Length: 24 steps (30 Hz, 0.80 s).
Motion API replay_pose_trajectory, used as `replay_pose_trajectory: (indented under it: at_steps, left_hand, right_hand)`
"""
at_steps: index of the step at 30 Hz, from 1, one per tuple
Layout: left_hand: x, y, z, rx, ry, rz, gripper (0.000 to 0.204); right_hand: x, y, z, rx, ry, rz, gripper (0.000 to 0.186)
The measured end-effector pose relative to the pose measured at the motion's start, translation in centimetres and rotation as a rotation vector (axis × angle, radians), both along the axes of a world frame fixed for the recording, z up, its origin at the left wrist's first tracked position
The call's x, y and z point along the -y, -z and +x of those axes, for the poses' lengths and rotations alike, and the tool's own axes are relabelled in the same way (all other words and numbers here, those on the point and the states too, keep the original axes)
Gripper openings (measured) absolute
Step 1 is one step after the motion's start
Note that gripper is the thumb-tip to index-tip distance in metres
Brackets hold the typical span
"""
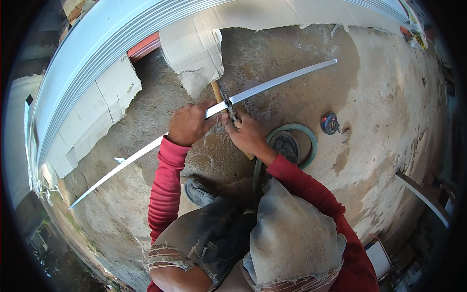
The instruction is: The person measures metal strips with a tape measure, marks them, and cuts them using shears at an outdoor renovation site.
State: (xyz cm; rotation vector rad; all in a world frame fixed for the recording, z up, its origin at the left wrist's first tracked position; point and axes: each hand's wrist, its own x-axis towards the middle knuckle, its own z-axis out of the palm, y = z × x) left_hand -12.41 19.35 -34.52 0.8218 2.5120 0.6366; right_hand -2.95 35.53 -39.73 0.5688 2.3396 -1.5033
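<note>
A long thin silver metal strip (282,80) runs diagonally across the concrete floor, from lower left to upper right. My left hand (188,124) grips the strip near its middle. My right hand (248,134) holds a small metal tool (228,107) pressed against the strip right beside my left hand. A wooden handle (216,91) sticks out from under the strip just above my hands. Both sleeves are red. My bent knees in torn grey trousers fill the lower middle of the view.
A coiled green hose ring (306,134) with a dark disc inside lies right of my hands. A small black tape measure (330,124) sits further right. Long white ribbed panels (87,58) and torn cardboard (192,48) lie at the top left. My grey shoe (198,191) rests below.
</note>
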Motion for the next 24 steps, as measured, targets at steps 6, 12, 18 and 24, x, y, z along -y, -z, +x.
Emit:
replay_pose_trajectory:
  at_steps: [6, 12, 18, 24]
  left_hand:
    - [-0.8, 0.3, 0.9, -0.169, -0.025, -0.068, 0.043]
    - [-1.0, 0.0, 0.7, -0.154, -0.037, -0.047, 0.043]
    - [1.0, -2.6, -2.9, 0.234, 0.102, 0.003, 0.041]
    - [0.3, -0.9, -0.2, -0.289, -0.001, 0.19, 0.047]
  right_hand:
    - [0.0, 0.2, 0.0, -0.06, 0.001, 0.16, 0.041]
    - [-0.3, 1.9, 0.9, -0.085, -0.077, 0.159, 0.04]
    - [-2.6, 2.3, 1.6, 0.171, -0.046, 0.181, 0.034]
    - [-4.9, -1.5, 0.4, -0.104, -0.003, 0.144, 0.03]
